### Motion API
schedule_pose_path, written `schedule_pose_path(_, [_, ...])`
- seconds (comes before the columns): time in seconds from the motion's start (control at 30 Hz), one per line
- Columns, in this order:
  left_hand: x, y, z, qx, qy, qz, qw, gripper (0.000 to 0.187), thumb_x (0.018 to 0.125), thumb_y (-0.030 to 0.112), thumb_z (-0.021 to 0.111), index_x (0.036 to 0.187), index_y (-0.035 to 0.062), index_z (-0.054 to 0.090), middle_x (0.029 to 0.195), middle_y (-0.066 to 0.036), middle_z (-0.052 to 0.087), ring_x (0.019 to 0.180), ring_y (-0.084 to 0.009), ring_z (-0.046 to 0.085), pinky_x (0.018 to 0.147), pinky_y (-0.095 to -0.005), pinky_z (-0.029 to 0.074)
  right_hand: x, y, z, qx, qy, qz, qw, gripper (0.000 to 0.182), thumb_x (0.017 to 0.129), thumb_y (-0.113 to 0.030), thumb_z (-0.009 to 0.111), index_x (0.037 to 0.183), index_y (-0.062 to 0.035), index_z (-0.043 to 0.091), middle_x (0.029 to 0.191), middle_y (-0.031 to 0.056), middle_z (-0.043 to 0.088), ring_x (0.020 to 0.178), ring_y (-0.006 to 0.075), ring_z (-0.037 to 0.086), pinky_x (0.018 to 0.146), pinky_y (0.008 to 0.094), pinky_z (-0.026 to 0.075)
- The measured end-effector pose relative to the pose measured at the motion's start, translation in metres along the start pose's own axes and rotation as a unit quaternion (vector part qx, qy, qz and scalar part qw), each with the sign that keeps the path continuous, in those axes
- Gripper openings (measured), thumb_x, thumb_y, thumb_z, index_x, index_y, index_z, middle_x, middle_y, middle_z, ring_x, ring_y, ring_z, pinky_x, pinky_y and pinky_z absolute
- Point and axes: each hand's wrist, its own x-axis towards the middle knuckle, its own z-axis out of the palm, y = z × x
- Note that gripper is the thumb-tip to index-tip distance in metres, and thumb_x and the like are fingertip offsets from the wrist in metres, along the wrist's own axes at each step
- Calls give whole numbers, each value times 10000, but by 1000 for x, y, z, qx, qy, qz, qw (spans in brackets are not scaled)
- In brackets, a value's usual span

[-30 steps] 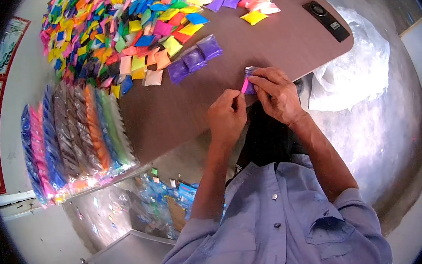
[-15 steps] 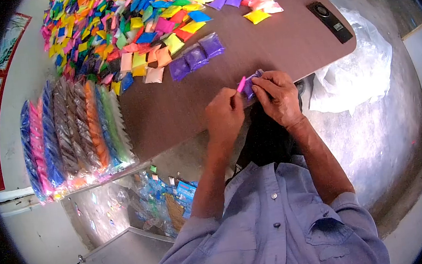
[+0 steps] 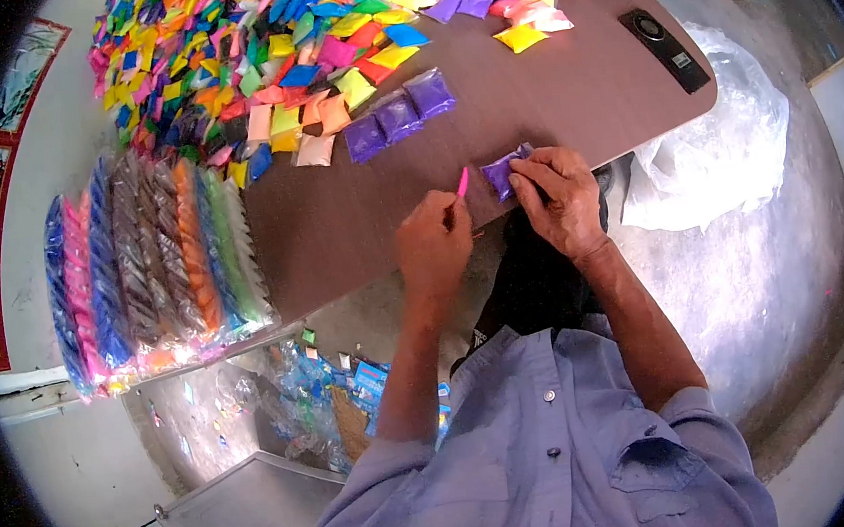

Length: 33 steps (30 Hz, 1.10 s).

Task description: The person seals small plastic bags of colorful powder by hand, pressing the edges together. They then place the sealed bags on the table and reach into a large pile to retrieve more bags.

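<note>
My left hand (image 3: 434, 240) is closed round a small pink tool (image 3: 463, 182), whose tip points up above the brown table (image 3: 338, 221). To its right, my right hand (image 3: 562, 201) pinches a small purple packet (image 3: 501, 176) near the table's front edge. The tool and the packet are apart. Up and left of my hands, three purple packets (image 3: 397, 117) lie side by side in a row. A large heap of colourful packets (image 3: 224, 70) covers the back left of the table.
Long bags of coloured twisted pieces (image 3: 150, 257) lie at the table's left end. A black device (image 3: 664, 49) rests at the right end. White plastic sheeting (image 3: 709, 153) is right of the table. Plastic litter (image 3: 323, 398) and a metal surface (image 3: 253, 509) are below.
My left hand has moved left and slightly down with the pink tool, away from the purple packet. My right hand stays almost in place, still pinching the packet.
</note>
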Motion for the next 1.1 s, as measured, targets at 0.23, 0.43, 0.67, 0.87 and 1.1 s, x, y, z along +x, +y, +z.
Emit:
schedule_pose_path(0.23, [5,-29,-39,111,40,-4,993,66,914,137,711,906,77,686,849,-126,685,746,-334,688,647,-429,529,1,-20,-8,-33,-44,-3,998,456,719,-223,892,1112,-50,739,1096,118,676,1007,331,656,869,430,543])
schedule_pose_path(0.43, [-1,-59,-63,164,102,-18,981,61,910,152,724,918,94,706,895,-89,687,743,-304,692,654,-422,544,3,-31,-7,-111,-64,12,992,415,782,-230,817,1149,-57,726,1187,119,673,1099,341,646,954,464,518])
schedule_pose_path(0.67, [-3,-87,-90,195,165,-13,967,70,909,109,740,963,68,721,893,-107,695,750,-286,699,654,-386,557,17,-36,2,-76,-116,-65,988,353,829,-135,759,1172,-67,715,1238,122,666,1166,328,638,996,455,516])
schedule_pose_path(0.87, [3,-107,-103,148,185,-25,971,74,884,76,754,950,57,725,892,-114,695,732,-291,688,653,-393,554,36,-64,60,-23,-184,-140,973,322,863,-83,748,1182,-66,710,1258,112,665,1151,334,647,985,451,519])
schedule_pose_path(1.1, [5,-106,-105,132,175,-27,975,85,884,71,764,931,21,715,881,-142,696,760,-303,697,660,-394,557,46,-62,99,26,-212,-154,965,342,876,-115,711,1215,-74,680,1282,112,637,1162,326,632,983,461,498])
